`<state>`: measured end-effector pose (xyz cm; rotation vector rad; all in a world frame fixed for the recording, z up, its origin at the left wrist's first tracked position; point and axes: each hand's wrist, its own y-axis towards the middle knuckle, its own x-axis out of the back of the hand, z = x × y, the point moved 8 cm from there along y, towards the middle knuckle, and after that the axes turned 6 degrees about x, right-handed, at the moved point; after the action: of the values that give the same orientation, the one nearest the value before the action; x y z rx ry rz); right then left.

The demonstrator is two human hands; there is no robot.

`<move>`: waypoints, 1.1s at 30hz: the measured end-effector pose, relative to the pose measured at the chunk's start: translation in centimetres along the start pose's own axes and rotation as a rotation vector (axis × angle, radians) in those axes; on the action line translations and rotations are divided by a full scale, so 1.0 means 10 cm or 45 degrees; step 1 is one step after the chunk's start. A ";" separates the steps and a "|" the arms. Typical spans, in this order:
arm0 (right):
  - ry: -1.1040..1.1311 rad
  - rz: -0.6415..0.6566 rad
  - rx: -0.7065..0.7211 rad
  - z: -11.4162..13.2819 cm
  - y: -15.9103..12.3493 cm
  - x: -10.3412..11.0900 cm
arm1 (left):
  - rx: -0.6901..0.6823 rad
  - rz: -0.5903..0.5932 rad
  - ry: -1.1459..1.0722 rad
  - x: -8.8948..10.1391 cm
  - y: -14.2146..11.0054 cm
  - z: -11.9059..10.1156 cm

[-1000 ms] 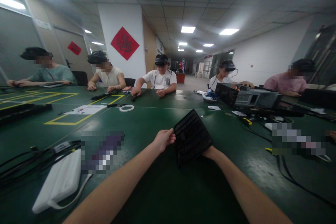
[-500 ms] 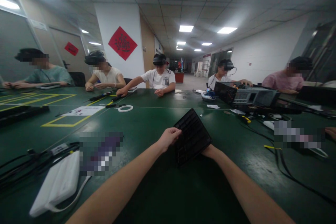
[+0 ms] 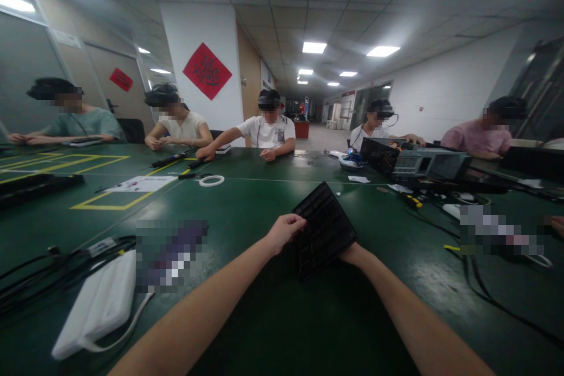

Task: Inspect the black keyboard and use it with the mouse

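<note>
A black tray (image 3: 326, 226), its face divided into rows of small compartments, is held tilted above the green table in front of me. My right hand (image 3: 351, 252) grips its lower right edge, with most of the fingers hidden behind it. At the tray's left side, my left hand (image 3: 287, 229) has thumb and fingers pinched together over the compartments. Whatever lies between those fingertips is too small or hidden to make out.
To my left lie a white power bank (image 3: 99, 305) with a cable, a blurred-out phone and black cables (image 3: 26, 282). A tape ring (image 3: 211, 181) sits farther off. An opened computer case (image 3: 414, 158) stands at the right, near loose cables. Several people sit around the table.
Both hands and the tray keep nearly the same pose. The whole view has shifted very slightly.
</note>
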<state>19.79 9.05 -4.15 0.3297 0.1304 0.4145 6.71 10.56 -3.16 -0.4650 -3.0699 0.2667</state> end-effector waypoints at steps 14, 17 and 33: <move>-0.002 -0.149 -0.056 0.00 -0.01 0.07 | -0.310 -0.068 0.199 0.02 0.01 -0.12; 0.010 -0.164 -0.088 -0.03 -0.03 0.08 | -0.393 -0.008 0.361 0.01 -0.01 -0.18; -0.234 -0.080 0.017 -0.14 -0.04 0.19 | -0.428 -0.146 0.701 0.03 0.05 -0.18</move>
<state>21.40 9.93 -5.72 0.3744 -0.0358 0.3198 6.71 11.39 -1.49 -0.3013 -2.5798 -0.3330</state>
